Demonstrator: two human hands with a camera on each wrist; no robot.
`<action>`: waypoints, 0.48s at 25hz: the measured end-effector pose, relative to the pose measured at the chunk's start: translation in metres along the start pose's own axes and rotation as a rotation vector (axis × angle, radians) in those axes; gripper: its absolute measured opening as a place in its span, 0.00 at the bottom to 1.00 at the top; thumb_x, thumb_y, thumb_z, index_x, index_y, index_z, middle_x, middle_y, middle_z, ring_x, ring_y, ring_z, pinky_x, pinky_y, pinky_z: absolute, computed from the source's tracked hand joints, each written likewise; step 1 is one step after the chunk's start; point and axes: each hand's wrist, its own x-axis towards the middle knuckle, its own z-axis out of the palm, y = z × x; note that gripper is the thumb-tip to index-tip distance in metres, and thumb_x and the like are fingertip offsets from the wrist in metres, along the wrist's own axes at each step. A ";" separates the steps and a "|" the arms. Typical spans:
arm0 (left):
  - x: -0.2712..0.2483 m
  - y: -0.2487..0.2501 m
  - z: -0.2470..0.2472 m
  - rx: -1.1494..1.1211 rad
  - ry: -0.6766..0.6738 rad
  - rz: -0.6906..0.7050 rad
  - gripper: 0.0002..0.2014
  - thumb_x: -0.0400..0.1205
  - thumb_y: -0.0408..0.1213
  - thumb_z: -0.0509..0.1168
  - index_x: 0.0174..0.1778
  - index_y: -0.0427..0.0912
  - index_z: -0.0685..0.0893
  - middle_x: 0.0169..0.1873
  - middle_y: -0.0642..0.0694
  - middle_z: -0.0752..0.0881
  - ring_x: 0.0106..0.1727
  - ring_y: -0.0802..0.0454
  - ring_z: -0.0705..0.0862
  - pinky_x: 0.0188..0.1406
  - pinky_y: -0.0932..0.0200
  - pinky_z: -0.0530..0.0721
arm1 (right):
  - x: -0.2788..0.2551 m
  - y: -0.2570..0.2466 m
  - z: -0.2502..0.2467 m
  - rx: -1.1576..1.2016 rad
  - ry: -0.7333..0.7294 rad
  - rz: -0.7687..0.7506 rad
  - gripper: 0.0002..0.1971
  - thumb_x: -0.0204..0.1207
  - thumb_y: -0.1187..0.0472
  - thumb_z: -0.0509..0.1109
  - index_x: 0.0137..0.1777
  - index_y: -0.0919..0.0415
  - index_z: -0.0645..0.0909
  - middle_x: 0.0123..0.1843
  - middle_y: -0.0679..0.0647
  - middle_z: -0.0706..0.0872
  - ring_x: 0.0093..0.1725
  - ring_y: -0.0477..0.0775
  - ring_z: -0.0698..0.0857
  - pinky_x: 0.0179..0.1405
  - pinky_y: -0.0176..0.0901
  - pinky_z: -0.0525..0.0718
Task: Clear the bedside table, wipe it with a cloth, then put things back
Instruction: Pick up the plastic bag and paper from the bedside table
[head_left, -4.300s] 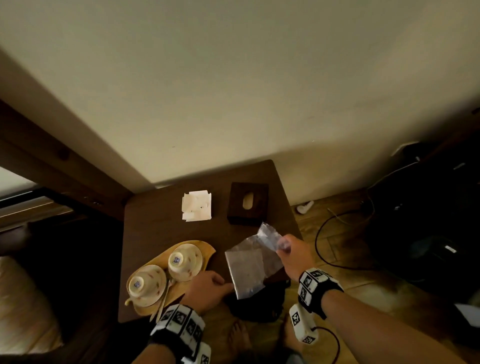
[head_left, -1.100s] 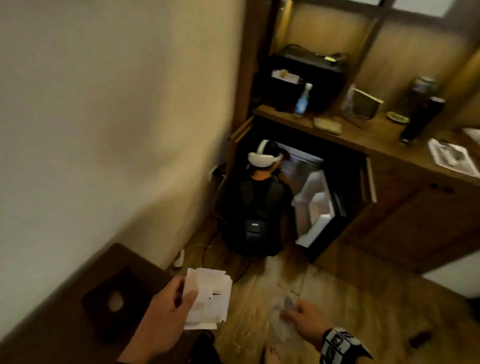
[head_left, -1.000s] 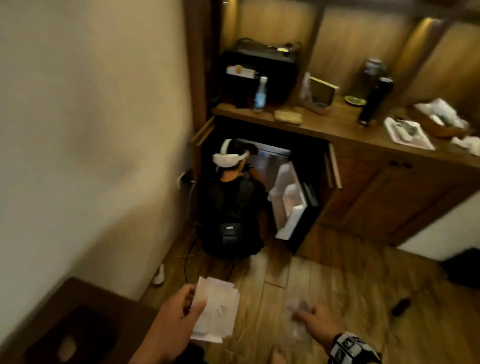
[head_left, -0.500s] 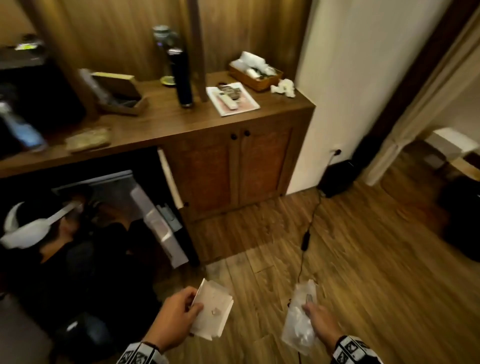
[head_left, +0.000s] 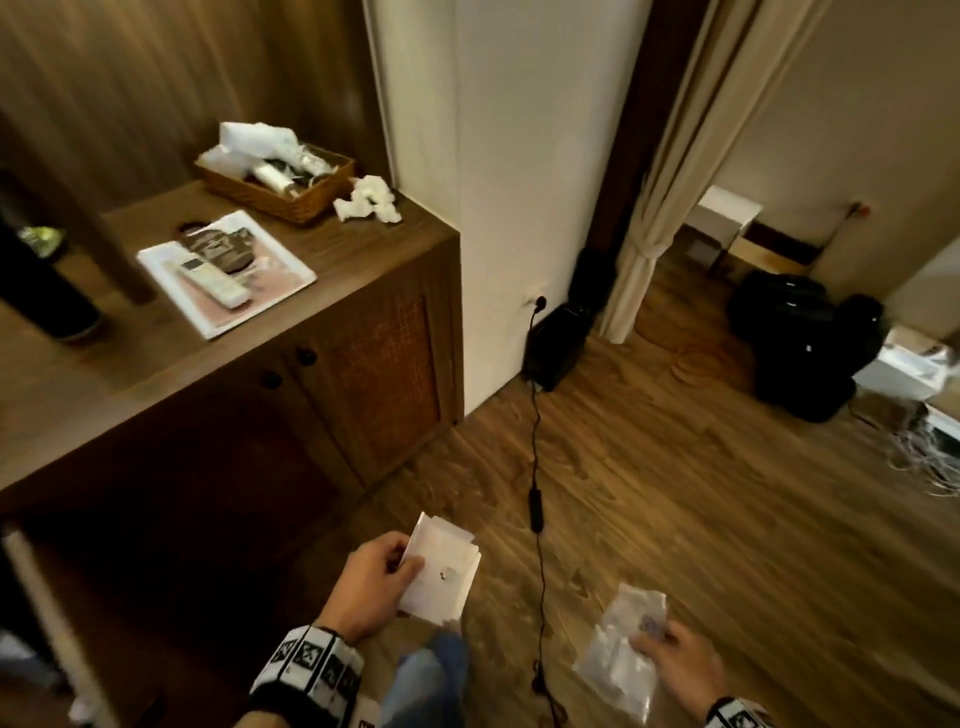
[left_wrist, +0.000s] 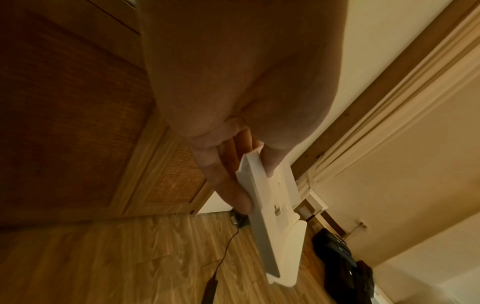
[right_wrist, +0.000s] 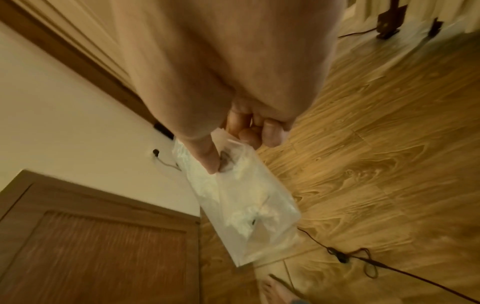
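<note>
My left hand (head_left: 382, 577) holds a flat white cardboard insert (head_left: 441, 571) by its near edge, thumb on top and fingers beneath; in the left wrist view the same white cardboard insert (left_wrist: 275, 222) points down toward the floor. My right hand (head_left: 675, 660) pinches a clear plastic bag (head_left: 621, 654) at its top corner, and the bag hangs below it. In the right wrist view the clear plastic bag (right_wrist: 244, 201) dangles from my thumb and fingers over the wooden floor. The bedside table is out of view.
A wooden cabinet (head_left: 291, 364) stands at the left, carrying a wicker basket (head_left: 275, 182), a remote (head_left: 213, 275) on papers and crumpled tissue (head_left: 366, 200). A black cable (head_left: 535, 467) runs across the floor from a black box (head_left: 556, 343). Black bags (head_left: 800, 338) lie beyond the curtain (head_left: 675, 171).
I have turned right, away from the bedside table and the crouching person, and now face the cabinet's right end and the curtain. Both hands still carry the insert and bag.
</note>
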 end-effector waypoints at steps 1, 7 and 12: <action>0.038 0.016 -0.010 0.028 -0.018 0.028 0.03 0.85 0.42 0.72 0.51 0.50 0.90 0.45 0.54 0.94 0.46 0.61 0.92 0.52 0.49 0.93 | 0.017 -0.021 -0.006 0.053 0.024 0.009 0.16 0.74 0.50 0.85 0.60 0.51 0.91 0.61 0.55 0.95 0.59 0.57 0.89 0.64 0.50 0.81; 0.230 0.136 -0.044 0.195 -0.100 0.103 0.10 0.87 0.45 0.69 0.61 0.47 0.89 0.53 0.51 0.91 0.55 0.53 0.89 0.56 0.55 0.87 | 0.097 -0.169 -0.069 0.228 0.209 -0.043 0.10 0.81 0.59 0.80 0.45 0.68 0.94 0.35 0.59 0.91 0.38 0.58 0.87 0.41 0.47 0.84; 0.345 0.210 -0.032 0.195 -0.117 0.108 0.12 0.89 0.43 0.67 0.66 0.45 0.87 0.56 0.49 0.91 0.57 0.51 0.89 0.57 0.53 0.89 | 0.201 -0.269 -0.112 0.407 0.210 -0.058 0.10 0.81 0.60 0.78 0.45 0.67 0.94 0.29 0.55 0.94 0.35 0.56 0.91 0.43 0.55 0.89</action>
